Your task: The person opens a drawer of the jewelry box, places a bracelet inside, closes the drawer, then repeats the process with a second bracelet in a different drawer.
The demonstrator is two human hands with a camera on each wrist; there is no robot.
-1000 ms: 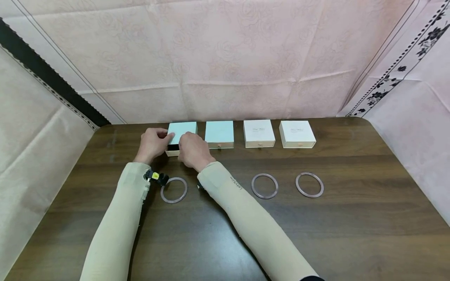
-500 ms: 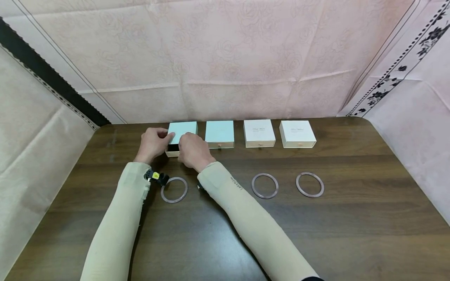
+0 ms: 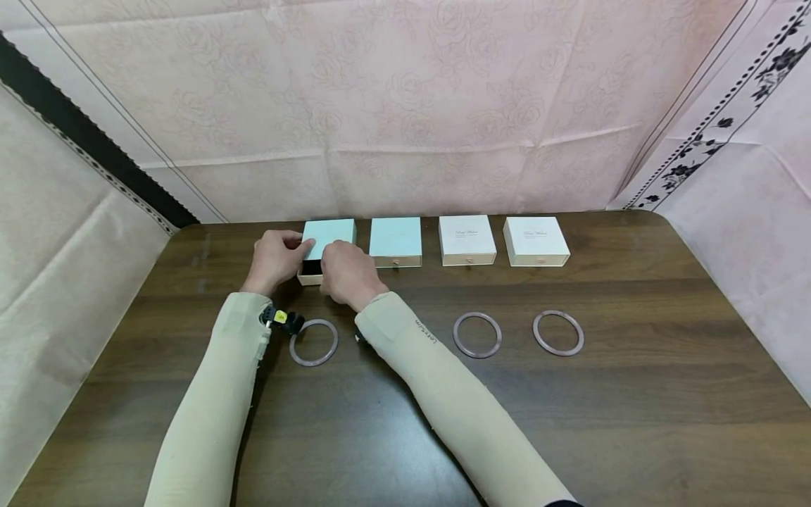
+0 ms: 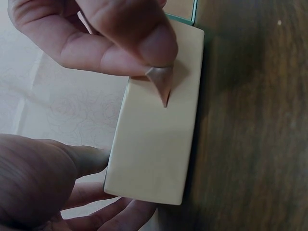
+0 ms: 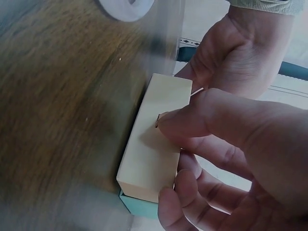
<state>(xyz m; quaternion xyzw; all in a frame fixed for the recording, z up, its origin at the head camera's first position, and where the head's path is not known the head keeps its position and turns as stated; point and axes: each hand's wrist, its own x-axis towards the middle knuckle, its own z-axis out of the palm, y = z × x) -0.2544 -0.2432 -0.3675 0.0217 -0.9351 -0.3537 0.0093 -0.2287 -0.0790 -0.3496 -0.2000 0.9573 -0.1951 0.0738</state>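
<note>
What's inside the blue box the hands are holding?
Only a dark strip shows in its part-open drawer. The blue top and right hand cover the rest, so I can't tell more.

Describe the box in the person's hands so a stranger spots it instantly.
Along the far edge of the brown table stand four boxes. The left hand grips the leftmost teal box; the right hand pinches its pull tab. Only this one's drawer stands partly open.
</note>
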